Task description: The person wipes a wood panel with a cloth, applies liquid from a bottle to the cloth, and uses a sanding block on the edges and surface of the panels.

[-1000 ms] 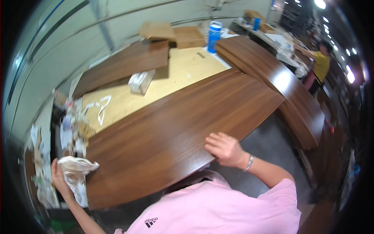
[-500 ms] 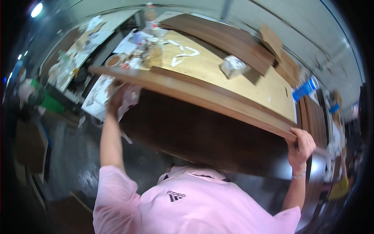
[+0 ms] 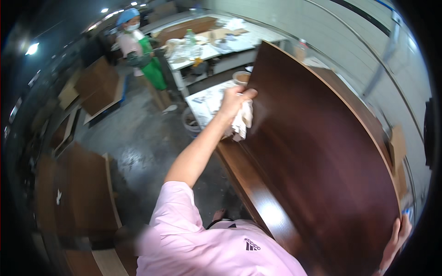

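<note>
A large dark brown board (image 3: 317, 161) stands tilted up on its edge in front of me, its broad face toward me. My left hand (image 3: 234, 103) is closed around a crumpled white cloth (image 3: 242, 120) at the board's left edge, with the thumb reaching toward the board's face. At the lower right, my right hand (image 3: 398, 234) grips the board's right end, its fingers partly hidden. Beneath the raised board lies a second brown board (image 3: 264, 198) with a shiny top.
Behind the board stand a tub (image 3: 241, 77) and a clear bottle (image 3: 301, 50). A cluttered white table (image 3: 212, 53) is farther back, beside a person in a green apron (image 3: 154, 73). Brown boards (image 3: 80, 188) stack at left; a bucket (image 3: 190, 120) stands on the floor.
The board has turned from a flatter hold to standing tilted, its dark face toward me. My view has swung left, bringing the person and the stacked boards in.
</note>
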{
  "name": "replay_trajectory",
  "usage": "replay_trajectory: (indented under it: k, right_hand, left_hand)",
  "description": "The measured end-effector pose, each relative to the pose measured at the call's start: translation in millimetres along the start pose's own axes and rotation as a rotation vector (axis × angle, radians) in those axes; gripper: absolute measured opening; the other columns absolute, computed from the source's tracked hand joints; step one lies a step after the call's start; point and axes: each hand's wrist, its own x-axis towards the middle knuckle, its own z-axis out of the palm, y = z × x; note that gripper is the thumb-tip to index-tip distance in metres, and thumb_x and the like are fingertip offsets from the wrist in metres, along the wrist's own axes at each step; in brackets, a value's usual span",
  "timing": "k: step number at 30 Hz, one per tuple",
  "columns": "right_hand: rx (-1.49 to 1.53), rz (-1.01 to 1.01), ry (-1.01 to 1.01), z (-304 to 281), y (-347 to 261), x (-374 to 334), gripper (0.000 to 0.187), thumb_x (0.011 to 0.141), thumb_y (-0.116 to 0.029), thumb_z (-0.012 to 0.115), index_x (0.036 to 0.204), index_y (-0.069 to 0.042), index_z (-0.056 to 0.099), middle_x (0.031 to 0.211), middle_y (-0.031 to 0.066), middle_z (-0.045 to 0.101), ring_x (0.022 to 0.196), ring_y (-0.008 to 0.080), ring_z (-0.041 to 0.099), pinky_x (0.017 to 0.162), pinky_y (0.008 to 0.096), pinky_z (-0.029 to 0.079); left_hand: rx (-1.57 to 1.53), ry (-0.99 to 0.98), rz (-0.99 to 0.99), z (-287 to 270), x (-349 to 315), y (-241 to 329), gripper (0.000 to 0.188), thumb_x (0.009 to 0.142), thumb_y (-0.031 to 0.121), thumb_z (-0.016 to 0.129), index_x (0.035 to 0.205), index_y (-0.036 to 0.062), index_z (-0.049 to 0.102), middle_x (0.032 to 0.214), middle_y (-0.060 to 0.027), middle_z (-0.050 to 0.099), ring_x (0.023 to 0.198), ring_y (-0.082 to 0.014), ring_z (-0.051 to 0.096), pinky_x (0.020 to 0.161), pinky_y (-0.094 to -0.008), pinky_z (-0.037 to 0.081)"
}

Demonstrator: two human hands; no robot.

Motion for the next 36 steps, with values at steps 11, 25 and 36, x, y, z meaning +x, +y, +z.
replay_trajectory:
  k: [11,25,36]
  right_hand:
    - [0.374,0.200,-0.319,85,20,12,0.026,0.098,-0.018,0.057,0.113,0.002,0.052,0.101,0.0033,0.048,0.092,0.0124,0.046,0.087,0.0273,0.040]
    - [0.168,0.010,-0.462,227,34,47,0.049,0.085,-0.036,0.070,0.068,0.008,0.061,0.055,0.0209,0.051,0.051,0.0242,0.050,0.054,0.0413,0.042]
    - [-0.016,0.234,-0.109,156,37,42,0.028,0.080,-0.027,0.074,0.089,-0.002,0.072,0.100,0.0198,0.070,0.092,0.0364,0.066,0.082,0.0447,0.051]
  left_hand:
    - [0.444,-0.006,-0.194,-14,7,-23,0.037,0.081,0.032,0.082,0.091,-0.0030,0.075,0.078,-0.0067,0.070,0.068,-0.0107,0.060,0.064,-0.0271,0.048]
    - [0.490,-0.108,-0.092,-14,5,-87,0.027,0.085,0.018,0.075,0.098,-0.0059,0.073,0.083,-0.0079,0.072,0.076,-0.0115,0.062,0.070,-0.0278,0.049]
    - [0.750,-0.027,0.017,-39,-10,-66,0.027,0.087,0.023,0.071,0.101,0.0001,0.074,0.088,-0.0129,0.074,0.081,-0.0200,0.069,0.074,-0.0321,0.051]
